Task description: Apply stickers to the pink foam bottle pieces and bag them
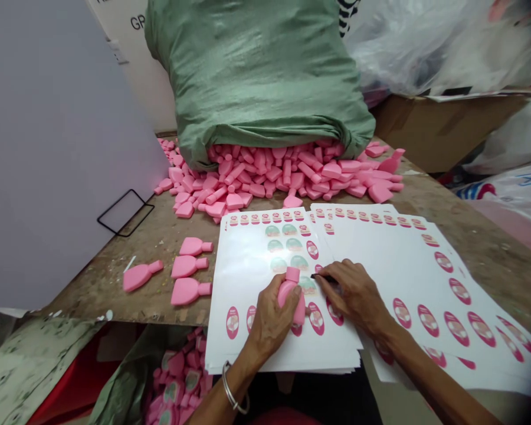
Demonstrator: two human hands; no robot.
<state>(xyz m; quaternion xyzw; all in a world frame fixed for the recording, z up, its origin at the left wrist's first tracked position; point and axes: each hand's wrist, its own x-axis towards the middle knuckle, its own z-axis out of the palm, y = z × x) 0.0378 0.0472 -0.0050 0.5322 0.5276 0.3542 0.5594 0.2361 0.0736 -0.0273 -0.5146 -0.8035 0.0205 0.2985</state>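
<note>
Head view, left hand (272,319) gripping pink bottle (292,298), right hand (356,295) pinching sticker (318,269)

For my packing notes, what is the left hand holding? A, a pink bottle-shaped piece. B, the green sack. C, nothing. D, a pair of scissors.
A. The left hand is wrapped around a pink bottle-shaped piece, pressing it down over a white label sheet.
</note>
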